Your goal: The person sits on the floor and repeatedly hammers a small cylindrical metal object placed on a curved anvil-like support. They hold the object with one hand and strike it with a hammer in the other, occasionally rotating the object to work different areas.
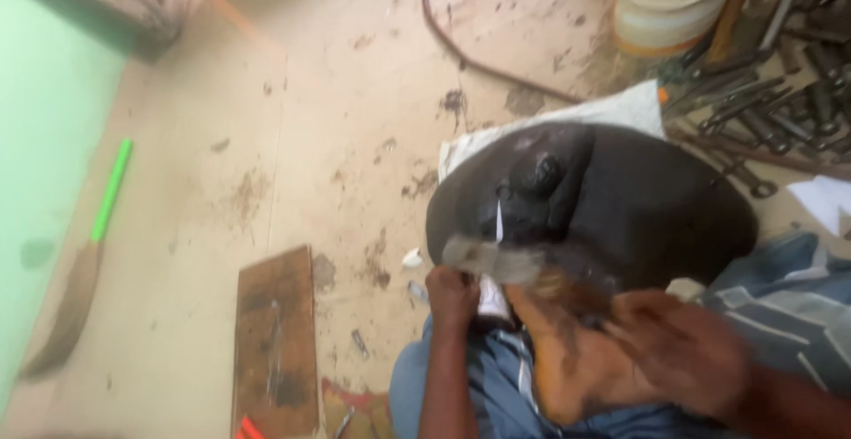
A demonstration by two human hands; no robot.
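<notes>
Two hands down at the bottom, lots of clutter around. Far left, a broom with a green handle (111, 192) leans along the green wall. Next over, a worn wooden board (276, 341) lies flat on the stained floor (337, 93). The left hand (451, 294) is curled tight around something white at the near edge of a big black rounded shell (612, 204), which sits on a white cloth (620, 109) just past the person's knees. The right hand (678, 350) is blurred, so I can't tell if it's open or gripping; it hovers beside the shell's near edge. Top right, a striped bucket (665, 0) stands near a pile of wrenches (771, 102).
</notes>
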